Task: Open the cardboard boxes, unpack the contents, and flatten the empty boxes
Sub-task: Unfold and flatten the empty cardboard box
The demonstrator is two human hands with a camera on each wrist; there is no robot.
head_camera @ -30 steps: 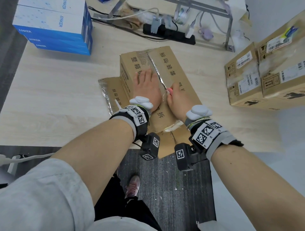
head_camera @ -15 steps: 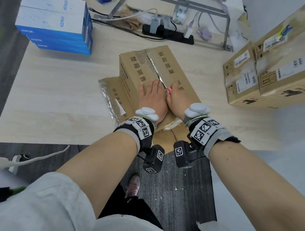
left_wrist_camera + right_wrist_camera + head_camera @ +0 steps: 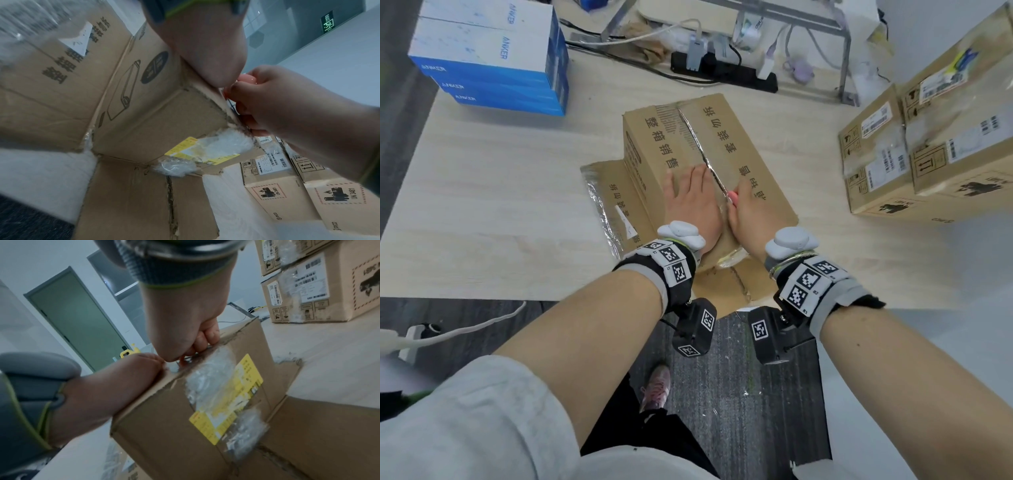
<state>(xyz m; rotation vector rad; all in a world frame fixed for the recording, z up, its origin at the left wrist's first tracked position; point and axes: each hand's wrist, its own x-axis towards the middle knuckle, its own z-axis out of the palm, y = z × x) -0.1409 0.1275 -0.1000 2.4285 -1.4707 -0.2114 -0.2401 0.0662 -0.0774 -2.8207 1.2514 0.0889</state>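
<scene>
Cardboard fills all three views: a box (image 3: pixel 688 150) stands near the front edge of a pale wood table (image 3: pixel 482 192), on flattened cardboard (image 3: pixel 616 202) edged with clear tape.

Only from the head view is the taped seam (image 3: pixel 702 150) along the box top seen, with printed characters on both sides. Only from the wrist views is the near end face seen, where a yellow label (image 3: pixel 228 397) lies under torn, crumpled tape (image 3: pixel 226 142). A green exit sign (image 3: pixel 328 22) is caught by the left wrist view alone; a grey-green door (image 3: pixel 78 318) by the right.

White-and-blue cartons (image 3: pixel 493 58) are stacked at the table's far left, a black power strip (image 3: pixel 726 70) with cables lies at the back, and labelled brown boxes (image 3: pixel 928 150) are stacked at the right. Dark carpet (image 3: pixel 739 394) is seen below the table edge.

The left hand (image 3: pixel 693 202) is laid flat on the box top, fingers straight, just left of the seam. The right hand (image 3: pixel 750 212) is clenched around a small pink-red tool (image 3: pixel 732 196), held against the seam near the box's front edge; what kind of tool cannot be told.
</scene>
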